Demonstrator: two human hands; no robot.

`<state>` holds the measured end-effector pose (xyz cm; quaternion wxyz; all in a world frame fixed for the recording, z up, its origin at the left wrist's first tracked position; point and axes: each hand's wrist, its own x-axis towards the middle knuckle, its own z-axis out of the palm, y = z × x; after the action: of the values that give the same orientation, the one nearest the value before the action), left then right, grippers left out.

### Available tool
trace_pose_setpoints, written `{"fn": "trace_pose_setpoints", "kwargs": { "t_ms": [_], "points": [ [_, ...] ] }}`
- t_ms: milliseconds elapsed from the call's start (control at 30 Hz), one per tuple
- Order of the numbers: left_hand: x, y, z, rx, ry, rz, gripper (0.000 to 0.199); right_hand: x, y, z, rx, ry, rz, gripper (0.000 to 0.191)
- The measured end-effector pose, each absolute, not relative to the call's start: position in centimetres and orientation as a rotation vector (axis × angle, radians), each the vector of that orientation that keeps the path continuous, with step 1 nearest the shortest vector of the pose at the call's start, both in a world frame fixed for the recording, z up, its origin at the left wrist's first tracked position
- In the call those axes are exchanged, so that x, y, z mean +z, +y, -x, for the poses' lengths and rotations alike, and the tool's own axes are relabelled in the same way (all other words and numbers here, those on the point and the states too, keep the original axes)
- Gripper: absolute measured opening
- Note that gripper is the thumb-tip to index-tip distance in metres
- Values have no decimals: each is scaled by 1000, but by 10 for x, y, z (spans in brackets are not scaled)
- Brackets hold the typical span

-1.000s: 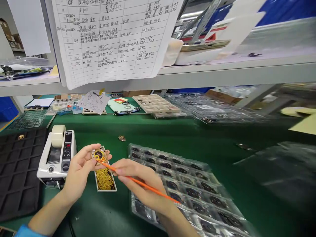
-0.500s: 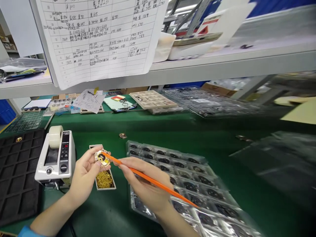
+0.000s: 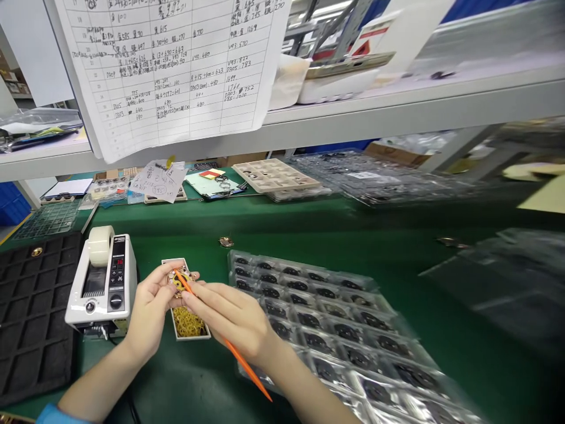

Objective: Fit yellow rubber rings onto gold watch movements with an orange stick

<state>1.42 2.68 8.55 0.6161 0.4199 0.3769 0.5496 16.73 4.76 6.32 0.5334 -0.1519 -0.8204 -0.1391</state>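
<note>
My left hand (image 3: 152, 306) pinches a small round gold-and-black watch part (image 3: 180, 281) by its edge, with fingers and thumb closed on it. In my right hand (image 3: 236, 321) is a slim orange tool (image 3: 249, 368) with a pointed end, its other tip resting on or just over the face of the watch part. The right fingertips also reach the part's edge; whether they grip it I cannot tell. Below both hands lies a narrow white box (image 3: 193, 338) holding a tangle of yellow rings or strips (image 3: 189, 321).
A tape dispenser (image 3: 103, 288) and a black compartment tray (image 3: 39, 318) stand at left. Clear plastic trays of dark round parts (image 3: 344, 333) spread at right. One small metal part (image 3: 226, 242) lies on the green mat. Handwritten sheets (image 3: 176, 76) hang from the shelf (image 3: 335, 123).
My right hand has moved left, closer to my left hand. The orange tool has swung to a steeper angle, its far end now lower and further left.
</note>
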Motion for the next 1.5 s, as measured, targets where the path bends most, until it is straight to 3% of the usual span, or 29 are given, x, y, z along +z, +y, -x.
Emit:
{"fn": "trace_pose_setpoints", "kwargs": {
  "t_ms": [267,467,700,933,1267,1500],
  "points": [
    [86,34,-11,1235,903,-1072,24,63,37,-182,391,-1513,530,32],
    [84,32,-13,1249,945,-1180,12,62,35,-181,312,-1566,644,38],
    [75,34,-14,1325,1069,-1368,4,59,33,-175,263,-1609,562,26],
    [73,33,-17,1385,1188,-1524,14,58,38,-158,-103,-1806,747,15],
    [63,29,-22,1356,1228,-1680,42,51,46,-151,133,-1670,937,12],
    [59,30,-26,1315,1199,-1643,40,58,55,-156,474,-1618,848,13]
  ]
}}
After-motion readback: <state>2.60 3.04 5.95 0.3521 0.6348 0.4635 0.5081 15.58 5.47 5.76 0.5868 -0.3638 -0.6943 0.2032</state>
